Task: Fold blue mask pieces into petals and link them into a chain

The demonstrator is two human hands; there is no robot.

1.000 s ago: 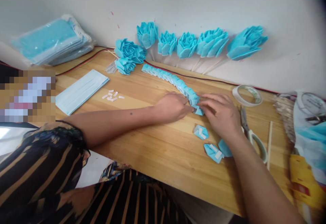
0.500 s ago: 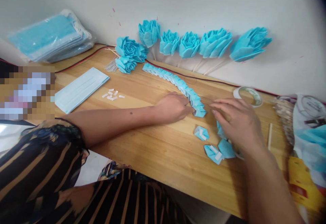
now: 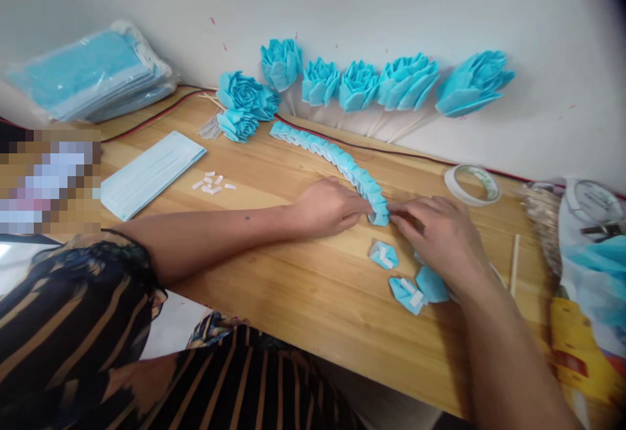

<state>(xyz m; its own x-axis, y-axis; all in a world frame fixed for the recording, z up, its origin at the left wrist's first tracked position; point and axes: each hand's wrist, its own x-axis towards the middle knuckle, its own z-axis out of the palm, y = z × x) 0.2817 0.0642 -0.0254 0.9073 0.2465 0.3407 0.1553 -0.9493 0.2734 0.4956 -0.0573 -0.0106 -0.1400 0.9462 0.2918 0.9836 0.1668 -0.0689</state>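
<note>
A curved strip of overlapping folded blue pieces [image 3: 337, 156] lies on the wooden table. At its near end, my left hand [image 3: 327, 208] pinches it from the left side. The fingertips of my right hand [image 3: 435, 234] are closed on the same end from the right. Just below lie a small folded blue piece [image 3: 379, 254] and another one [image 3: 405, 291], both with white strips on them. More blue pieces [image 3: 431, 284] are partly hidden under my right hand.
Blue flowers on sticks [image 3: 408, 82] lean on the wall. A mask [image 3: 154, 172], white bits [image 3: 211, 185], and bagged masks [image 3: 92, 71] are at left. Tape [image 3: 472, 185], a stick [image 3: 515, 263] and a yellow tool [image 3: 577, 345] are at right.
My right hand has moved left and down to the strip's near end, and its fingers have closed there. The near end now looks turned up. The view has shifted slightly.
</note>
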